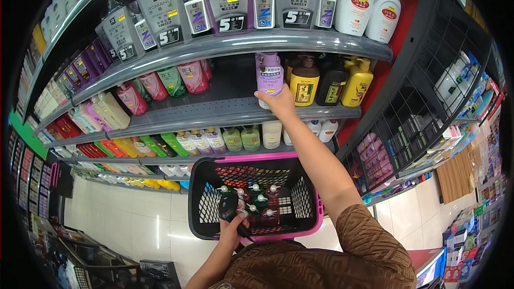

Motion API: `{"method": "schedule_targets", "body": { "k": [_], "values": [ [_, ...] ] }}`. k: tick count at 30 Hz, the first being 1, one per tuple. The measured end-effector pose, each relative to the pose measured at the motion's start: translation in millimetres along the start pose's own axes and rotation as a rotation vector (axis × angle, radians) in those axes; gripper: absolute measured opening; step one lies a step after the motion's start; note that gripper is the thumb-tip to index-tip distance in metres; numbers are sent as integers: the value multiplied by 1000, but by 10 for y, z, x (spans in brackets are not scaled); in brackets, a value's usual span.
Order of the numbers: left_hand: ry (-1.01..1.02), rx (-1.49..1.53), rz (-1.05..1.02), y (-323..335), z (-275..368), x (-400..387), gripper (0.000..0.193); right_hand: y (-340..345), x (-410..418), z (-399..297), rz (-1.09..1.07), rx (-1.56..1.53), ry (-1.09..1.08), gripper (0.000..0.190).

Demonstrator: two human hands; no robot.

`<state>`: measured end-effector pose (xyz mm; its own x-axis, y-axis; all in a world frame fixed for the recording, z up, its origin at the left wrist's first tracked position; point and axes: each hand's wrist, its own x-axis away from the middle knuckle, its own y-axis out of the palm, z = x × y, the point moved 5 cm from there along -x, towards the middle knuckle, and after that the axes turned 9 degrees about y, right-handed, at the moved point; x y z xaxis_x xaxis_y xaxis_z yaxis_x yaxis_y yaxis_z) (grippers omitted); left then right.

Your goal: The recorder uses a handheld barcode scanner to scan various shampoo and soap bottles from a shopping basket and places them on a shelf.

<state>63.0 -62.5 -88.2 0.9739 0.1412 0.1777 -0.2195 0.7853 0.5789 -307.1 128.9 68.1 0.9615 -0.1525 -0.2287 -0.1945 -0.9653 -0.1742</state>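
My right hand (280, 102) grips the lower part of a purple Repand bottle (270, 75) at the second shelf, just left of a brown-capped yellow-label bottle (304, 84). Whether the purple bottle rests on the shelf is hard to tell. Low in the view, my left hand (235, 226) is closed around a black handheld device (229, 207), which looks like a scanner, with a cable. It is over the left part of a black shopping basket with a pink rim (319, 216). Inside the basket stand several red and green pump bottles (260, 201).
A curved shelf edge (225, 44) with Romano boxes runs above my right hand. Pink and green bottles (172, 81) stand to the left, black and yellow pump bottles (357, 84) to the right. A black wire rack (425, 88) rises at the right. Pale floor tiles (156, 216) show below.
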Motion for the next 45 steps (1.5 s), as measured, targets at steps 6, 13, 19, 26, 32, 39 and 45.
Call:
{"method": "schedule_targets", "body": {
  "k": [6,13,19,26,32,39,45],
  "values": [
    [11,18,-3,39,-18,16,40,-23,48,-68,16,50,19,72],
    [25,43,15,62,-19,95,34,-40,6,9,0,58,-30,78],
    [87,-32,127,-68,146,118,36,-37,74,98,1,94,-85,88],
    [176,-29,356,-656,598,179,33,-224,981,-27,-29,136,-241,75],
    [72,-427,433,-1338,780,158,22,-312,2981,1330,-874,502,199,55],
    [-88,-708,353,-1711,782,56,14,-315,4047,1413,-711,544,424,36],
    [-148,-567,119,-2052,523,-245,17,312,4319,1286,-437,870,311,18]
  ]
}}
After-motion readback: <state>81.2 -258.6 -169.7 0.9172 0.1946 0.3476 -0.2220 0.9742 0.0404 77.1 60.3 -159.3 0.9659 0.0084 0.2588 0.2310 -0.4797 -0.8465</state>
